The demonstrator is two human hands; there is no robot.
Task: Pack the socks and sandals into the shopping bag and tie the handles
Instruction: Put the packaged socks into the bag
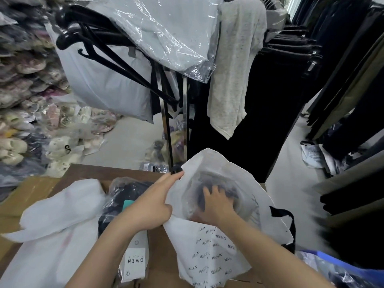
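A white shopping bag (209,252) with small black lettering and black handles stands open on the cardboard boxes in front of me. My left hand (151,204) grips the bag's left rim and holds its mouth open. My right hand (216,206) is inside the bag, fingers spread on a dark item wrapped in clear plastic (230,196); I cannot tell whether it is the sandals. To the left of the bag lies a pack of dark socks (124,196) in clear plastic with a white label reading OWEN. One black handle (288,221) hangs at the bag's right side.
Another white bag (54,229) lies on the boxes at the left. A clothes rail (166,121) with hangers and wrapped garments stands just behind. Piles of bagged sandals (27,113) fill the floor at left. Dark clothes hang at the right.
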